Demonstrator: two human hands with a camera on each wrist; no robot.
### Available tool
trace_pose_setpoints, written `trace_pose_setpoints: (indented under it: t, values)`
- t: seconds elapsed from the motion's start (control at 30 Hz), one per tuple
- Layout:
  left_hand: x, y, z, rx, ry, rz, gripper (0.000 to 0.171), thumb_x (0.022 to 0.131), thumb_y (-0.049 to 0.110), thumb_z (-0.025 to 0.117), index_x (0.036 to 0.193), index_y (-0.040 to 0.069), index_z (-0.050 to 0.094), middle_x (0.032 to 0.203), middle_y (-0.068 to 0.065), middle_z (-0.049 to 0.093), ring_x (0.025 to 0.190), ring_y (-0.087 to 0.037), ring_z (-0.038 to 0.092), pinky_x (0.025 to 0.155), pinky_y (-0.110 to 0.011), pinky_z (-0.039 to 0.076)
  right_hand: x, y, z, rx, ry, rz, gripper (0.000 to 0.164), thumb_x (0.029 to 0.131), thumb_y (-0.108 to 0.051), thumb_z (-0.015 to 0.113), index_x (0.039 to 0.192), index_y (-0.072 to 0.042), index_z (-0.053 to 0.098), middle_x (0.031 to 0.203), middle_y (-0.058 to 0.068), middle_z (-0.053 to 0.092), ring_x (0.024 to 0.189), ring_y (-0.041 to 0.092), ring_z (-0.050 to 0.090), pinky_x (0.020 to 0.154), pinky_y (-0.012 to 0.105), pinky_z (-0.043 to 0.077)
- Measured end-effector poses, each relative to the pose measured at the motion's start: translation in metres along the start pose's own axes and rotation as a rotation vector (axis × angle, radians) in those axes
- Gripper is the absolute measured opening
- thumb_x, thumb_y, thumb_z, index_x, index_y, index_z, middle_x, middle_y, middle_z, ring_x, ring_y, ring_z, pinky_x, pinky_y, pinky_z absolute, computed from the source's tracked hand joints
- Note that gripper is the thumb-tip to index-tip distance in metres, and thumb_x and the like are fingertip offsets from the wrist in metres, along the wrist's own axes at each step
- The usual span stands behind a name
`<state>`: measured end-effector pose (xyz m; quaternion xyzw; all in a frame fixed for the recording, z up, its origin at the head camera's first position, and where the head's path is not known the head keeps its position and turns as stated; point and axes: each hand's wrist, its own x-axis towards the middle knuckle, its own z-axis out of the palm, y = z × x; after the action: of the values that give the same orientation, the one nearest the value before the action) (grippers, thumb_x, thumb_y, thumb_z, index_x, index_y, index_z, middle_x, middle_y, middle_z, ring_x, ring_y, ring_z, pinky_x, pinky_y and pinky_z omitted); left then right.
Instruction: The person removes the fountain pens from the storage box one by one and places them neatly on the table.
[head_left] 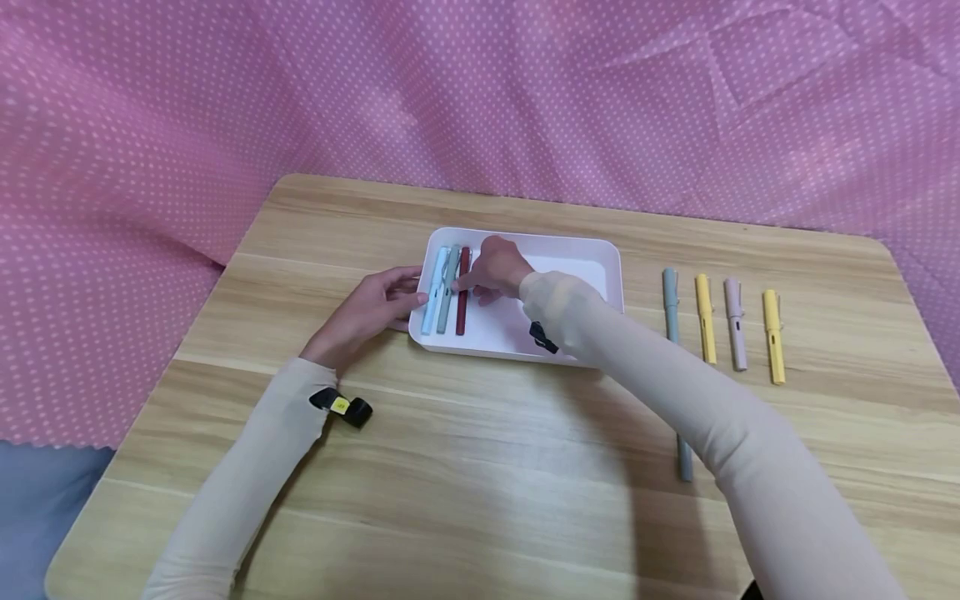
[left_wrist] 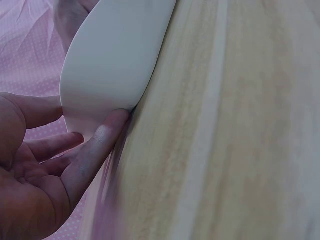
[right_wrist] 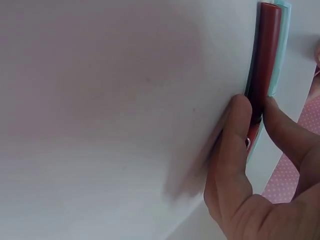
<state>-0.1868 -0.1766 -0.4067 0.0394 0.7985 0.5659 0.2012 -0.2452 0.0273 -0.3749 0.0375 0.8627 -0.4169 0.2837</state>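
A white rectangular tray (head_left: 525, 355) lies on the wooden table, with fountain pens side by side at its left end. They are a light blue pen (head_left: 433, 296), a grey-green pen (head_left: 448, 292) and a dark red pen (head_left: 461, 308). My right hand (head_left: 495, 268) reaches into the tray and pinches the dark red pen (right_wrist: 267, 55) between thumb and fingers, seen closely in the right wrist view. My left hand (head_left: 371, 304) touches the tray's left end. Its fingers extend against the outer wall (left_wrist: 112, 65) in the left wrist view.
Right of the tray, a grey-blue pen (head_left: 671, 300), a yellow pen (head_left: 705, 317), a lilac pen (head_left: 735, 325) and another yellow pen (head_left: 773, 337) lie on the table. A grey barrel (head_left: 684, 460) shows below the right sleeve. Pink dotted cloth (head_left: 480, 108) hangs behind.
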Motion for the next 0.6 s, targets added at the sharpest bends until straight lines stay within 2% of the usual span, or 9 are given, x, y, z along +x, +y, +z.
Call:
trace_pose_setpoints:
  t: [0.37,0.6]
  values:
    - [-0.0028,0.0044,0.0012,0.016,0.001,-0.015,0.059,0.093,0.027,0.061,0.146,0.015,0.036,0.129,-0.009,0.05,0.111,-0.025,0.056,0.08,-0.033,0.057,-0.0029,0.0015,-0.0029,-0.001,-0.01,-0.006,0.037,0.079,-0.013,0.078,0.104,-0.003,0.051,0.09,0.014,0.063,0.082,0.025,0.064,0.072,0.031,0.059]
    - [-0.001,0.0017,0.0012,0.022,0.011,-0.026,0.06,0.092,0.028,0.063,0.145,0.017,0.037,0.127,-0.007,0.051,0.11,-0.023,0.056,0.079,-0.031,0.058,-0.0027,0.0036,-0.0057,0.02,-0.021,-0.003,0.035,0.08,-0.011,0.077,0.103,-0.002,0.052,0.089,0.015,0.064,0.081,0.026,0.064,0.073,0.032,0.059]
